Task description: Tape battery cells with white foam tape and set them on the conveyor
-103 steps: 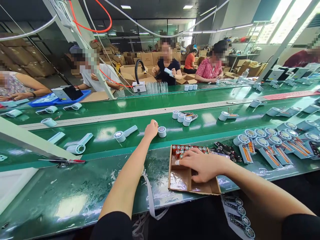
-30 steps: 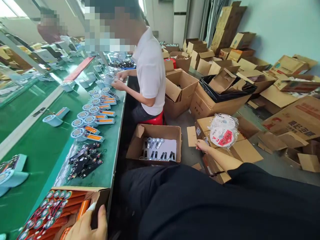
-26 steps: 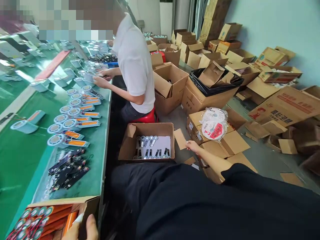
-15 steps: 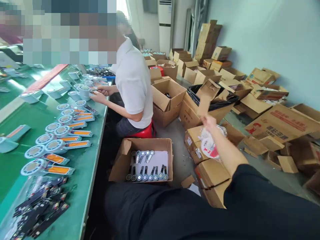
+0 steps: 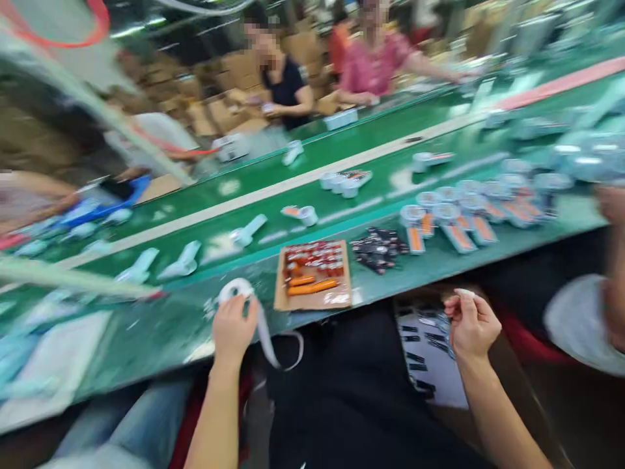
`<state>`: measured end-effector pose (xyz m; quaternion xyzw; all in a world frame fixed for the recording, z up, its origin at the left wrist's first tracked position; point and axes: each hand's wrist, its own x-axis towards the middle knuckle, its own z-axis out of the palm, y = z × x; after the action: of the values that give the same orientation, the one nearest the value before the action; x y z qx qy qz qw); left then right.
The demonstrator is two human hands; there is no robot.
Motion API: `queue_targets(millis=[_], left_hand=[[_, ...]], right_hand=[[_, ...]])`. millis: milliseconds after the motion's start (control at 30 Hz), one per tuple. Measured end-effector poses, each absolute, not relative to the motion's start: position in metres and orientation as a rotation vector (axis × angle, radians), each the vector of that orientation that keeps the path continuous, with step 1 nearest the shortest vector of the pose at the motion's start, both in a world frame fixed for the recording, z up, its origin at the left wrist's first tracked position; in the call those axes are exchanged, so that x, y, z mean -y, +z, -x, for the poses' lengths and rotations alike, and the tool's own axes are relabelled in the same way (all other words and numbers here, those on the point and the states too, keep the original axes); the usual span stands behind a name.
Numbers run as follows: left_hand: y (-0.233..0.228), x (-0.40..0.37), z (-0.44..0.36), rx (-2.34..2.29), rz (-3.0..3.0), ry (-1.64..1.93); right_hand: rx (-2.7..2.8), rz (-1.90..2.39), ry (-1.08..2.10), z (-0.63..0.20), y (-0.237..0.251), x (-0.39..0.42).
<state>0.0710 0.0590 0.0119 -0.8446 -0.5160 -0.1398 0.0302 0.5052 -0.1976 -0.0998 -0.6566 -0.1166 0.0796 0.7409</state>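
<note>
My left hand [image 5: 233, 329] is at the table's near edge, its fingers curled on a white roll of tape [image 5: 237, 286]. A loose white strip [image 5: 265, 335] hangs from that roll in a loop over the edge. My right hand [image 5: 472, 326] is raised above the box on the right, closed in a pinch. A small whitish piece [image 5: 465, 293] shows at its fingertips, too blurred to name. Between the hands, a cardboard tray [image 5: 312, 303] on the table holds red-wrapped and orange cylindrical parts [image 5: 312, 286]. Right of the tray lies a heap of black strip-like parts [image 5: 379, 249].
Light-blue round-headed housings with orange inserts [image 5: 459, 225] stand in rows on the right of the green table [image 5: 195, 326]. A box with parts on white sheet [image 5: 432, 365] sits below my right hand. Co-workers sit on both sides and across the conveyor [image 5: 351, 153].
My view has swung left from the floor boxes to the table. My right hand has left the plastic-wrapped item on the cartons. My left hand has come into view at the tape roll.
</note>
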Motion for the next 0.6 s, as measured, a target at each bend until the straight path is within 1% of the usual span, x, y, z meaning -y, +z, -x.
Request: queue_targets(millis=[100,167,233,367,533,600], left_hand=[[0.008,-0.039,0.002,1.850,2.418,-0.270],[0.001,-0.033,0.026,1.885,2.500,-0.145],[-0.006,-0.030,0.032,1.877,2.596,-0.095],[-0.014,-0.043,0.025,1.934,2.523,-0.188],[-0.003,-0.090,0.021,1.804,2.649,-0.190],[0.008,-0.098,0.012,1.707,2.711,-0.229]], right_hand=[[0.948,1.437,0.414,-0.471,-0.072,0.144],[1.352,1.393,0.436,-0.463,-0.047,0.123],[1.557,1.329,0.408,-0.459,-0.026,0.108],[1.683,1.230,0.435,-0.437,0.004,0.081],[1.735,1.157,0.657,-0.391,0.028,0.058],[1.650,1.186,0.782,-0.373,0.034,0.058]])
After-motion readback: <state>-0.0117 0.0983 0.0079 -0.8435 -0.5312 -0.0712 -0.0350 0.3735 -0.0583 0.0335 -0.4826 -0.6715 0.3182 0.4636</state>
